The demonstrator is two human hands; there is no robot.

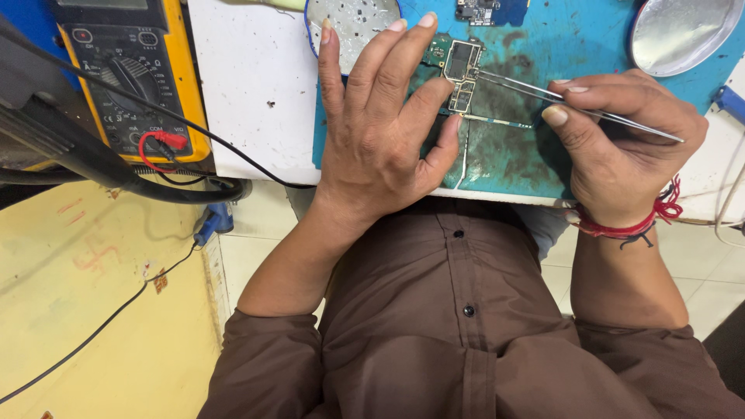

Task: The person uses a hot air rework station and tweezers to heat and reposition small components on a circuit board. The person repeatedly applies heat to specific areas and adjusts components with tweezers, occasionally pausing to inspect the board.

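Observation:
My left hand (384, 116) lies flat on a small green circuit board (461, 68), fingers spread, pressing it to the blue work mat (535, 54). My right hand (621, 143) pinches a pair of metal tweezers (543, 95), whose tips rest on the board's shielded part just right of my left fingers. A thin flex strip (497, 121) runs out from under the left hand toward the right. Part of the board is hidden under my left fingers.
A yellow multimeter (128, 74) with red and black leads sits at the left. A round dish (353, 19) of tiny parts is above my left hand, a shiny metal dish (679, 31) at top right, and another small board (481, 11) at the top edge.

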